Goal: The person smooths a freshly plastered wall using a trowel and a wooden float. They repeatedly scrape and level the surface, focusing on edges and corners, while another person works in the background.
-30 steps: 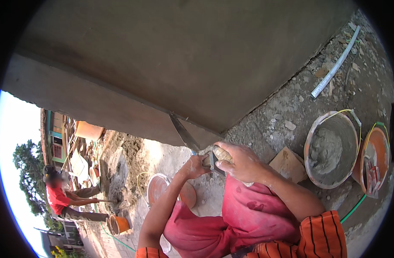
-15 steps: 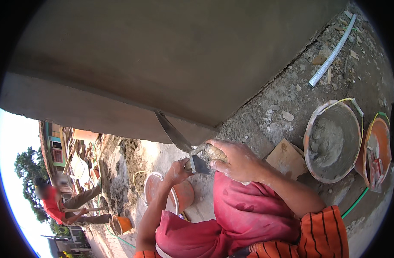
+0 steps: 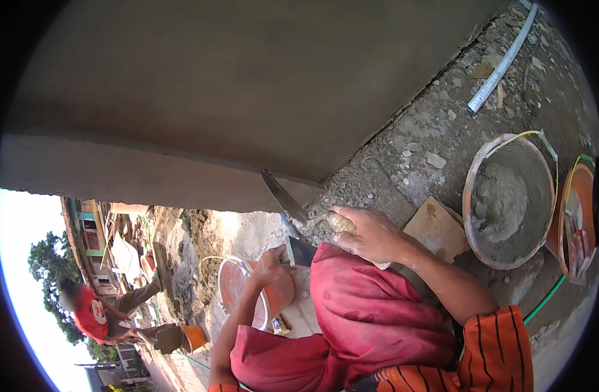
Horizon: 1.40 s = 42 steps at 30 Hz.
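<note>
My right hand [image 3: 376, 235] is wrapped round the light, worn handle of a trowel [image 3: 284, 196]. The trowel's pointed metal blade reaches up and left, its tip close to the lower edge of the smooth plastered wall [image 3: 234, 85]; whether it touches cannot be made out. Below and left of it, my left hand [image 3: 268, 266] grips a dark flat-bladed tool [image 3: 301, 252], its handle mostly hidden by the fingers. The blade is beside my red-clothed knee. Grey mortar smears my right hand.
At right stand a bucket of wet mortar [image 3: 508, 202] and an orange bucket [image 3: 579, 215] holding tools. An orange bucket [image 3: 280, 294] is beyond my left forearm. A tile piece [image 3: 437, 228], a pale strip [image 3: 505, 62] and rubble lie around. A person in red [image 3: 90, 320] works at far left.
My right hand has drawn the trowel right and slightly down, apart from the flat tool. The left hand has lowered slightly. The person at far left has changed posture.
</note>
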Motion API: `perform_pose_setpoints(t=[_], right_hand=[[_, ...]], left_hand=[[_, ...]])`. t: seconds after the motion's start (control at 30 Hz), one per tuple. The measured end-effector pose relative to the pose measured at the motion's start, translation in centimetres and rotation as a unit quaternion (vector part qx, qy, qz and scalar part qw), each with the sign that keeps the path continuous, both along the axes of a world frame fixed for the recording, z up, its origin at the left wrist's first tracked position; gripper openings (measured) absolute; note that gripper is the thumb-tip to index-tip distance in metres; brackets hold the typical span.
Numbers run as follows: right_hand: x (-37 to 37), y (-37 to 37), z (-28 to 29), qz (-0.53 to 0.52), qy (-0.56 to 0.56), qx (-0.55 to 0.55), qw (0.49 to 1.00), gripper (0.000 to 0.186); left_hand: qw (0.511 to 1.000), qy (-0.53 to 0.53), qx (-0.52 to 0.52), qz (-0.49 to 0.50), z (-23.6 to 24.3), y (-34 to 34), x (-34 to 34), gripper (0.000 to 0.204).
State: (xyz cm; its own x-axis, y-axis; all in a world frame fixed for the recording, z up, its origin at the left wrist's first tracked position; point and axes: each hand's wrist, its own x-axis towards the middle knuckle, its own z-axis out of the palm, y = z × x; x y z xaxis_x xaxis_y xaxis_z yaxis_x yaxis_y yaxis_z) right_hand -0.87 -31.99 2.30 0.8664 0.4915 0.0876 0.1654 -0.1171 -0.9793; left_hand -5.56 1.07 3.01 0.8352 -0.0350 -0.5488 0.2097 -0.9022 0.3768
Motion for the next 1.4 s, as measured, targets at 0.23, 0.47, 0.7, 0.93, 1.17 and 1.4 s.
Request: perform_pose_setpoints(t=[0.23,0.47,0.7,0.93,1.17,1.4], right_hand=[[0.4,0.3,0.4,0.008,-0.013,0.019,1.000,0.055],[0.9,-0.4,-3.0,0.038,0.058,-0.017,0.997,0.058],[0.6,-0.4,-5.1,0.001,0.032,-0.022,0.999,0.059],[0.6,0.0,-4.1,0.025,0.033,0.006,0.999,0.056],[0.5,0.0,-7.7,0.022,0.069,-0.021,0.997,0.058],[0.5,0.4,-11.1,0.004,0.074,-0.064,0.995,0.060]], left_hand=[[0.991,0.036,-0.101,0.082,0.7,-0.1,0.0,0.042],[0.996,0.033,-0.044,0.064,1.2,-0.7,-0.1,0.033],[0.993,0.047,-0.053,0.091,0.6,-0.1,-0.4,0.036],[0.992,0.053,-0.062,0.095,0.8,-0.1,-0.5,0.041],[0.991,0.074,-0.044,0.099,0.7,0.3,-0.6,0.042],[0.994,0.044,-0.062,0.076,1.3,-0.3,-0.7,0.041]])
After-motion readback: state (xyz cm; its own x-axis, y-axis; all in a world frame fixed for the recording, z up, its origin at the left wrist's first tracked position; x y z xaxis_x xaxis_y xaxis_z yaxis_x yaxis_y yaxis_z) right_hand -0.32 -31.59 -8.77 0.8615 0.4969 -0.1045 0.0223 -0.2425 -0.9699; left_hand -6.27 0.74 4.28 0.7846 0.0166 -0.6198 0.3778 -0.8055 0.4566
